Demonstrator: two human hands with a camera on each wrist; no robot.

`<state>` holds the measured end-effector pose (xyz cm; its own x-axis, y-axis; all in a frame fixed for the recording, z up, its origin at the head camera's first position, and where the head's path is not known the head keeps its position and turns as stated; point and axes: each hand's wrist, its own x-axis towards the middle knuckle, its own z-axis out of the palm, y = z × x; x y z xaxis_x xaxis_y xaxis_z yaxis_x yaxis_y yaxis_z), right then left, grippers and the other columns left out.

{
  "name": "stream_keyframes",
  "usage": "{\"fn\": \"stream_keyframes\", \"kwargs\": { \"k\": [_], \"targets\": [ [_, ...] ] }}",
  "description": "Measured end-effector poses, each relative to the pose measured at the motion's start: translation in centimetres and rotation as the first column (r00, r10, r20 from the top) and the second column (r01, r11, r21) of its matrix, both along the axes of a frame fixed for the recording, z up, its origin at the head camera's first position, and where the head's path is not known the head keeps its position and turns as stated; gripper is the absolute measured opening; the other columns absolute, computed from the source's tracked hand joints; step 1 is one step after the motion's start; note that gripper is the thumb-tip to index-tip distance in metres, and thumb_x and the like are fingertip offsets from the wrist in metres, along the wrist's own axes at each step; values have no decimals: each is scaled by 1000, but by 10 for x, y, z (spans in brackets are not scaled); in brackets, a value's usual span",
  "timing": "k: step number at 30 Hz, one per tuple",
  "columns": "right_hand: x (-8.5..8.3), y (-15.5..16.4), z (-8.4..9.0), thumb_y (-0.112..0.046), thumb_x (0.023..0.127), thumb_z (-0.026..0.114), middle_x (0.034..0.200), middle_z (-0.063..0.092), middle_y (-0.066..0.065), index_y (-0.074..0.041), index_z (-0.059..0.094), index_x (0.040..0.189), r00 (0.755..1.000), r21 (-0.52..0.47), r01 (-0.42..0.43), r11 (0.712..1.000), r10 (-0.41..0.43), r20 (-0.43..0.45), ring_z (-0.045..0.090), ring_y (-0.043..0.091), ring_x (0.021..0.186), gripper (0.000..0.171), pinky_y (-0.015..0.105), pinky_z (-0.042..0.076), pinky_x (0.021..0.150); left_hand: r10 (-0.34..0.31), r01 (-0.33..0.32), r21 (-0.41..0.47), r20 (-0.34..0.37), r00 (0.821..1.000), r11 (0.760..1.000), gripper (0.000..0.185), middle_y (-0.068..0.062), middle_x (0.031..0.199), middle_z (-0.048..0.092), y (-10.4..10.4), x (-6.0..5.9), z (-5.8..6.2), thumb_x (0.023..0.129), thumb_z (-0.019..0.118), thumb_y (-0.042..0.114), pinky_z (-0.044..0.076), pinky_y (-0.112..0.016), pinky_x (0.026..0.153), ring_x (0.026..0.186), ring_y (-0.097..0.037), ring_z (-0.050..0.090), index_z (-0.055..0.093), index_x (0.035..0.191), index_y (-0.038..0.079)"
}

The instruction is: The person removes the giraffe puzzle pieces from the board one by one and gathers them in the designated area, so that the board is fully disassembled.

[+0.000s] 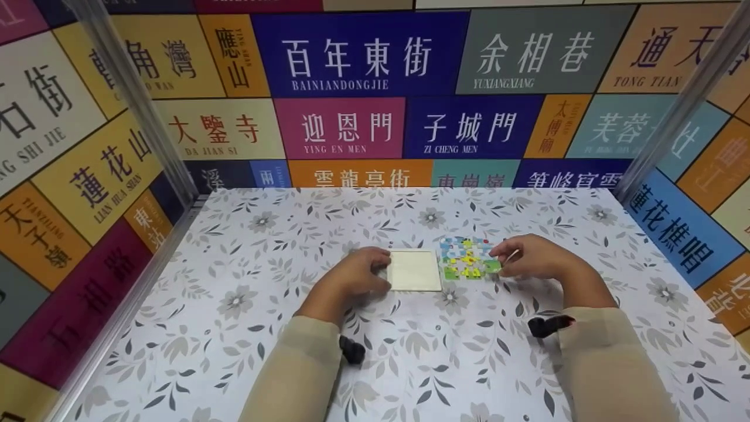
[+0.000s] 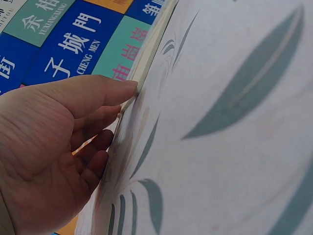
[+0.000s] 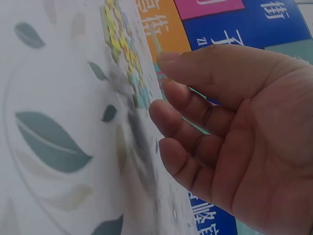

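My left hand [image 1: 354,272] holds the left side of a shallow, cream, square puzzle tray [image 1: 414,271], which lies on the cloth with a bare inside. In the left wrist view the thumb lies on the tray's thin edge [image 2: 152,46]. To the tray's right are small yellow, green and blue jigsaw pieces [image 1: 466,258], spread with gaps between them. At their right side my right hand [image 1: 536,258] pinches a green jigsaw piece [image 1: 493,266] between thumb and finger. The right wrist view shows this piece only as a thin edge at the thumb tip; its other fingers are bent.
A white tablecloth [image 1: 246,351] with grey leaves and flowers covers the table. Colourful panels with Chinese lettering [image 1: 360,53] stand at the back and both sides. Clear upright posts [image 1: 137,105] mark the corners. A small black device [image 1: 351,350] sits at each sleeve cuff.
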<state>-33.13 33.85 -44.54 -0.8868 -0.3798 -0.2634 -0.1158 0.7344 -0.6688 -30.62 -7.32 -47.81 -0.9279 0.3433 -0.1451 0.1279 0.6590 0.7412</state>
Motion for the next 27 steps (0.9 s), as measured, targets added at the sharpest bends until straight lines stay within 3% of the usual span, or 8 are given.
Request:
{"fn": "stream_keyframes", "kwargs": {
  "k": [9,22,27],
  "targets": [
    [-7,7,-12,-20,88,86,128,71,14,-11,72,135,999,40,24,999,-25,27,66,22,107,49,31,56,86,-7,7,-10,-2,1000,1000,63,3,161,55,0,-1,0,85,84,11,31,-45,133,156,-25,44,67,145,11],
    [-7,2,-16,-22,85,89,122,72,10,-11,73,130,999,59,40,997,-39,-9,64,24,111,48,32,55,91,-9,9,4,8,1000,1000,63,2,160,56,0,-2,-1,84,84,9,30,-45,133,155,-26,45,68,144,11],
    [-6,3,-15,-23,85,90,124,72,11,-11,72,131,999,41,54,998,-54,2,65,23,111,51,32,55,90,-29,29,-3,-22,999,1000,61,1,159,57,-1,-1,-1,83,84,10,32,-44,132,155,-27,46,69,143,9]
  ]
}}
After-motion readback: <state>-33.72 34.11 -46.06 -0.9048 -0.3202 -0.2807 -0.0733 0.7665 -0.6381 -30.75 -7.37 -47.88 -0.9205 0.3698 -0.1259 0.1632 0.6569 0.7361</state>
